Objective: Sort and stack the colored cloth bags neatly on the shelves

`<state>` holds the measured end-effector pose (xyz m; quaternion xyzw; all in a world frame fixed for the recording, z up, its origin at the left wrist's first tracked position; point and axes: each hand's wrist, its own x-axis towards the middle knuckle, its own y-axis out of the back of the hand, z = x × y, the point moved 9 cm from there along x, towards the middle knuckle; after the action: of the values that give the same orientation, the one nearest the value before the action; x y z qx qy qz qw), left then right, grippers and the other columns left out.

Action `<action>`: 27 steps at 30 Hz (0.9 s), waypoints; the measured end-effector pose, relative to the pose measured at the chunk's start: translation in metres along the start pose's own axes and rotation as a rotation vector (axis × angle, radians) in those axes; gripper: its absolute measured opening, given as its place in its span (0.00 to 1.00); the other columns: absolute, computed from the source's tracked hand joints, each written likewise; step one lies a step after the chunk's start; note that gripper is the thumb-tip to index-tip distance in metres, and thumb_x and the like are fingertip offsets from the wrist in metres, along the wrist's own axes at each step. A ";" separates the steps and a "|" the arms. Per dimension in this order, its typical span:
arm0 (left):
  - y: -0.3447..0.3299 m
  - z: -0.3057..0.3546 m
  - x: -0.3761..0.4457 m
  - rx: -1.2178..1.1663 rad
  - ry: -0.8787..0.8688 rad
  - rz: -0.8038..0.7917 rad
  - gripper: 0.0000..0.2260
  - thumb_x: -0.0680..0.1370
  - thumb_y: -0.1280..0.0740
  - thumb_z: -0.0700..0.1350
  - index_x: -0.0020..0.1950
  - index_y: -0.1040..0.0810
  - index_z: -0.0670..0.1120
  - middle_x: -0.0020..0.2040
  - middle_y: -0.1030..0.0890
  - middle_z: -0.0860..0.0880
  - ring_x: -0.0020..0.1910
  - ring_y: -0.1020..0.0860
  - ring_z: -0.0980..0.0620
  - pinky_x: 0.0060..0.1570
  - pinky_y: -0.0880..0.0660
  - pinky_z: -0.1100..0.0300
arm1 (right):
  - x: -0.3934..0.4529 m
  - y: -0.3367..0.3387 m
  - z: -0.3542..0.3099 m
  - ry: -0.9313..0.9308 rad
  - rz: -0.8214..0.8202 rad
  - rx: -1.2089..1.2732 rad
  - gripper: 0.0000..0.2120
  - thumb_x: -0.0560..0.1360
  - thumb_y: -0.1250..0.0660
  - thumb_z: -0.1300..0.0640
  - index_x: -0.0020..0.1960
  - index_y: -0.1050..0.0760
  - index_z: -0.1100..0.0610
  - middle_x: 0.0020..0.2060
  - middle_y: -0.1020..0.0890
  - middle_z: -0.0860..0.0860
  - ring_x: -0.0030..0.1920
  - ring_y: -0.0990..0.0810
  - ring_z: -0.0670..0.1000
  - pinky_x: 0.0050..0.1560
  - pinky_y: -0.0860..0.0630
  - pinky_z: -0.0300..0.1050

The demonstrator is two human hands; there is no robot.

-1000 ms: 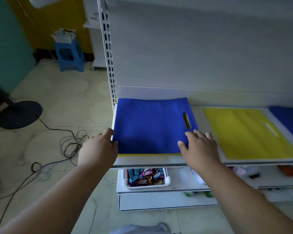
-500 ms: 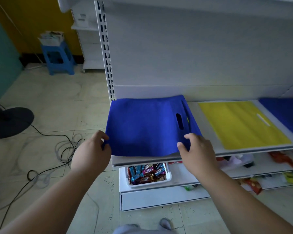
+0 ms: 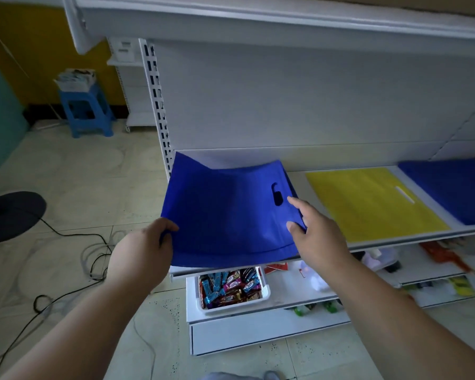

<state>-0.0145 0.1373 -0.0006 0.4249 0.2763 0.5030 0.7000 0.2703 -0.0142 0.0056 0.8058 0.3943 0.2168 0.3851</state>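
A blue cloth bag [image 3: 228, 212] with a cut-out handle hole is lifted off the left end of the white shelf [image 3: 395, 241], its middle sagging. My left hand [image 3: 146, 250] grips its near left edge. My right hand [image 3: 317, 234] pinches its right edge with the thumb on top and the index finger stretched toward the handle hole. A yellow bag [image 3: 373, 201] lies flat on the shelf to the right. Another blue bag [image 3: 453, 190] lies further right, cut off by the frame edge.
A white bin of wrapped snacks [image 3: 231, 289] sits on the lower shelf below the lifted bag, with more packets to its right. An upper shelf [image 3: 258, 20] overhangs. A blue stool [image 3: 87, 109], a black fan base [image 3: 10, 215] and loose cables [image 3: 93, 259] are on the floor at left.
The blue bag lay flat on the shelf with both hands at its near edge. Now both hands hold it raised and pulled toward me; the yellow layer seen under it earlier is hidden.
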 end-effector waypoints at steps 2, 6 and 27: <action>0.004 0.015 -0.010 -0.040 -0.024 0.062 0.12 0.80 0.42 0.43 0.56 0.22 0.54 0.28 0.24 0.52 0.26 0.26 0.50 0.26 0.29 0.57 | -0.009 0.021 0.009 0.034 0.105 0.011 0.20 0.80 0.36 0.53 0.71 0.29 0.44 0.29 0.21 0.38 0.29 0.27 0.45 0.30 0.31 0.36; -0.008 0.064 -0.022 -0.121 -0.069 0.071 0.11 0.81 0.41 0.44 0.58 0.22 0.54 0.28 0.25 0.53 0.25 0.27 0.50 0.26 0.34 0.59 | -0.029 0.077 0.046 0.034 0.308 0.051 0.15 0.80 0.36 0.53 0.66 0.23 0.48 0.36 0.17 0.36 0.33 0.24 0.41 0.36 0.31 0.34; -0.246 0.495 -0.101 -0.269 -0.445 -0.114 0.09 0.80 0.39 0.43 0.58 0.22 0.52 0.40 0.18 0.47 0.33 0.23 0.44 0.35 0.25 0.51 | -0.104 0.374 0.424 -0.281 0.549 -0.092 0.16 0.81 0.38 0.51 0.67 0.24 0.49 0.57 0.17 0.46 0.52 0.20 0.46 0.48 0.30 0.37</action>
<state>0.4696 -0.1475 0.0210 0.4117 0.0698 0.3892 0.8210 0.6608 -0.4353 0.0388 0.8859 0.0943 0.2168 0.3991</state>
